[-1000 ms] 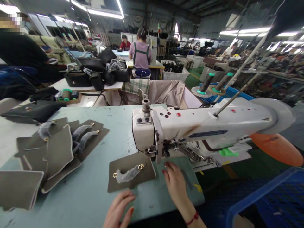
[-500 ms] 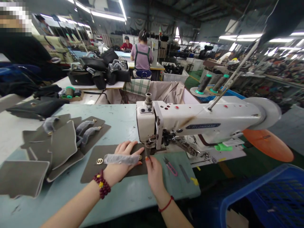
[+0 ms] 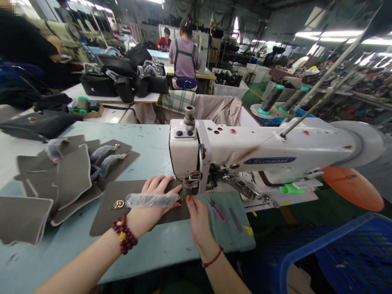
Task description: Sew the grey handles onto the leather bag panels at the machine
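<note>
My left hand [image 3: 146, 219] lies flat with fingers spread on a grey-brown bag panel [image 3: 105, 218]. It passes beneath a plastic-wrapped handle [image 3: 151, 200], which crosses the back of the hand and is fixed to the panel by gold hardware [image 3: 119, 203]. At the panel's right edge, close to the presser foot, my right hand [image 3: 200, 222] pinches it between thumb and curled fingers; the fingertips are partly hidden. The head of a white sewing machine [image 3: 184, 157] stands just beyond both hands, and the panel's far right corner reaches under it.
Several similar panels [image 3: 73, 169] are piled on the left of the pale green table. Pink-handled thread snips [image 3: 218, 212] and a thin grey strip [image 3: 235, 219] lie right of my hand. A blue basket [image 3: 306, 241] stands at lower right. Black bags [image 3: 119, 65] and other people are farther back.
The view has shifted slightly, so the machine looks a little larger. Both hands keep their hold, and the panel sits about the same against the machine.
</note>
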Tool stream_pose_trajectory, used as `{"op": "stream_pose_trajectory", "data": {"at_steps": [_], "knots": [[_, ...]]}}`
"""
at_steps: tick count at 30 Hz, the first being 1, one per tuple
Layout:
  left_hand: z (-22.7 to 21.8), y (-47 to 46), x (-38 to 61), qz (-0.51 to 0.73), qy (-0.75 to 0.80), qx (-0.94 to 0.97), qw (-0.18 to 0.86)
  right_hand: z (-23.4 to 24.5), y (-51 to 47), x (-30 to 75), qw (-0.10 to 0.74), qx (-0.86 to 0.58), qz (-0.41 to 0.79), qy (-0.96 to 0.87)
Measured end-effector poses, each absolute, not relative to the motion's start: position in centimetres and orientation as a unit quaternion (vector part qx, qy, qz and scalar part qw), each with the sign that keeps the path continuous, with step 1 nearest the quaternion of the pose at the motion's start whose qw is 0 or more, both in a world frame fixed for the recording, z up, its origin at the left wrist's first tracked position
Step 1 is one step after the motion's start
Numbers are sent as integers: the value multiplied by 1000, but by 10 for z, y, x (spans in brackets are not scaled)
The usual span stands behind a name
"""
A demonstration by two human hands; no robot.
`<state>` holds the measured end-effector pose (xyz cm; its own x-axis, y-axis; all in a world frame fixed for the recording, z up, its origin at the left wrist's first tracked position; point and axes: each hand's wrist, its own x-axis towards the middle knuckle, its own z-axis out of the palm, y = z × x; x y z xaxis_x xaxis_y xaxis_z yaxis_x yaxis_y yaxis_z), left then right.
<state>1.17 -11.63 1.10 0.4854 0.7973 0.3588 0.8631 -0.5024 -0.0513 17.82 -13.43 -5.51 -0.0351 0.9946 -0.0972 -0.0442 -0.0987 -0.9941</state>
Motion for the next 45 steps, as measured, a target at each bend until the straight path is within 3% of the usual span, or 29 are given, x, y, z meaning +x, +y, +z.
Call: {"op": "stream_pose_trajectory", "data": {"at_steps": [11, 23, 45], "knots": [[8, -97, 4, -148, -487, -861, 2, -46, -121, 181, 441, -529, 515, -510], [2, -88, -3, -164, -460, -870, -65, -60, -142, 204, 445, -438, 716, -313], [4, -84, -4, -148, -469, -866, -93, -68, -142, 191, 444, -467, 632, -431]]}}
